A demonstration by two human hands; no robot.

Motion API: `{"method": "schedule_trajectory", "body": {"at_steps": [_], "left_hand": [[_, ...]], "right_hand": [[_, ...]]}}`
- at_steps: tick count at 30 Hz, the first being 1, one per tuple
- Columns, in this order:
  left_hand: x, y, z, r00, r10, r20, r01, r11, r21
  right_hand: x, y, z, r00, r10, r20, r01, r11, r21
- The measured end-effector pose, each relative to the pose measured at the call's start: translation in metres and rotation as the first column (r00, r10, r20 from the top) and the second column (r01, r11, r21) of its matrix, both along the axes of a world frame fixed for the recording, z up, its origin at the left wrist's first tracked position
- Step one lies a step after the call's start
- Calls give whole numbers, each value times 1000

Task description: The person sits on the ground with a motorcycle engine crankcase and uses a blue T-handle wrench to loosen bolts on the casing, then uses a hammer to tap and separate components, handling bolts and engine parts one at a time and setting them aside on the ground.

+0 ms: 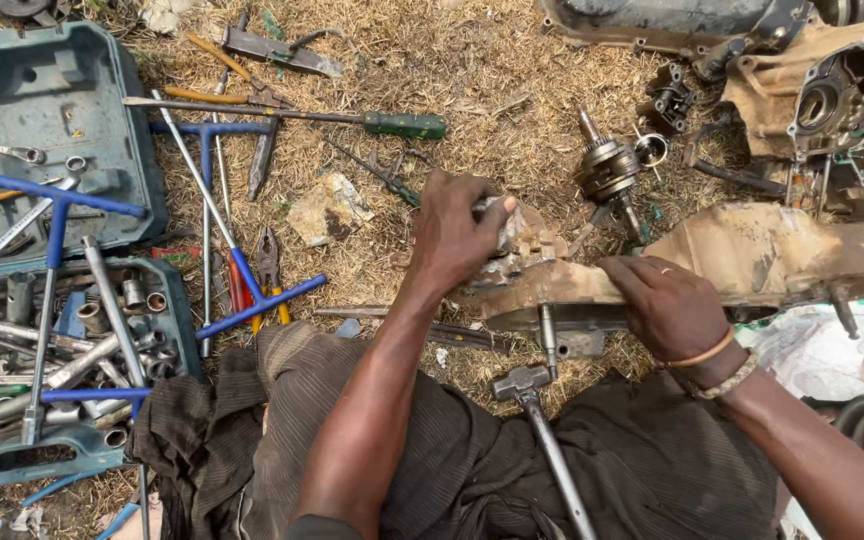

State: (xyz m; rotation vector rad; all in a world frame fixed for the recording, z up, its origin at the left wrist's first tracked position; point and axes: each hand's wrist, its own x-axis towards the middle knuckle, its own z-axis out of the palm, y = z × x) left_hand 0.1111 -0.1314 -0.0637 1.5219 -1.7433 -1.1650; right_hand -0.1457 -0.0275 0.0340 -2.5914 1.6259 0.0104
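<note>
Head view, looking down at your lap & dry-grass ground. Your left hand (pixel 457 232) is closed round a mud-caked metal lump (pixel 514 240) at the L end of the engine casing (pixel 752 255), thumb on top, fingers wrapped over it. Your right hand (pixel 664 305) lies palm-down on the casing's near edge, fingers curled over the rim; can't tell if this grip pinches anything underneath. The casing, brown w/ dirt, lies across your front, just above your knees, w/ a stud (pixel 547 338) hanging from its underside. A hammer (pixel 524 383) rests head-up on your dark trousers (pixel 472 460), touching nothing in either hand. Beyond the casing: a gear shaft assy (pixel 609 168) on the grass, near the left hand but apart from it. Far L: open teal tool case (pixel 52 100) w/ sockets & spanners, blue T-handle wrenches (pixel 57 215) across it, a green-handled screwdriver (pixel 404 125) & pliers (pixel 269 262) on the grass. Top R: more engine parts (pixel 832 90), dirty, detail unclear
</note>
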Motion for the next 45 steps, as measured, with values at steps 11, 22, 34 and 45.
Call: {"method": "schedule_trajectory", "body": {"at_steps": [11, 22, 34, 45], "left_hand": [[15, -4, -22, 1000, -4, -15, -1, 953, -303], [13, -26, -58, 1000, -12, 23, 14, 998, -61], [3, -31, -50, 997, 68, -32, -71, 993, -90], [4, -45, -42, 994, 84, -73, -84, 996, -6]], "right_hand": [[30, 28, -52, 957, -152, 247, 239, 896, -375], [24, -17, -51, 965, -169, 200, 223, 932, -287], [34, 102, -94, 630, -754, 185, 750, 653, 107], [13, 93, -112, 620, -779, -90, 756, 563, 335]]}}
